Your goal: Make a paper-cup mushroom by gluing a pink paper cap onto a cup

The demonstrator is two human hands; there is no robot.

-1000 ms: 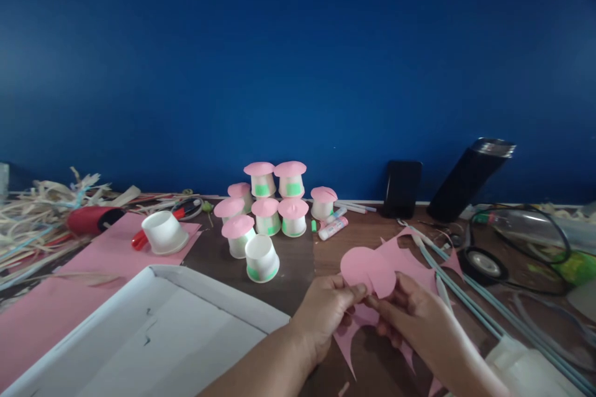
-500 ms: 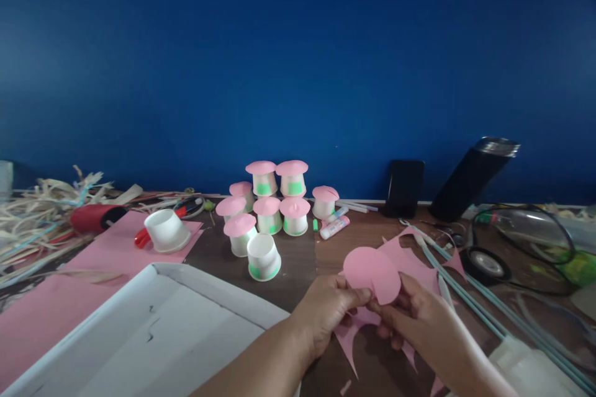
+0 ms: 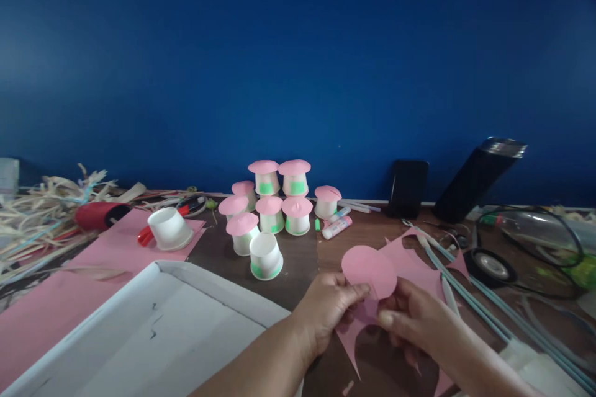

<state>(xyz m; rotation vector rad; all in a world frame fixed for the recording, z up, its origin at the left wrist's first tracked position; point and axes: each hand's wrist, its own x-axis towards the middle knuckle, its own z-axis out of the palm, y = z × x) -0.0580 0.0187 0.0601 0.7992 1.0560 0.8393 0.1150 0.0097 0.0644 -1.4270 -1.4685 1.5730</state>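
Observation:
My left hand [image 3: 328, 310] and my right hand [image 3: 412, 317] both pinch the lower edge of a round pink paper disc [image 3: 369, 270], held upright just above the brown table. Under my hands lies a pink paper offcut [image 3: 410, 267] with curved cut-outs. Beyond the hands stands a cluster of small white cups with pink paper caps and green patches [image 3: 274, 198]. One white cup without a cap [image 3: 265, 256], upside down with a green band, stands nearest my left hand.
A white cardboard tray [image 3: 153, 329] fills the near left. Another upturned white cup [image 3: 169, 229] rests on a pink sheet [image 3: 60, 298] beside red-handled scissors [image 3: 146, 236]. A glue stick [image 3: 336, 227], black phone [image 3: 408, 189], dark flask [image 3: 475, 180], cables and pale rods [image 3: 470, 298] lie at right.
The pink disc has been turned slightly and its overlapping edge closed between my fingers. My right hand has shifted a little lower. The view has drifted slightly to the left.

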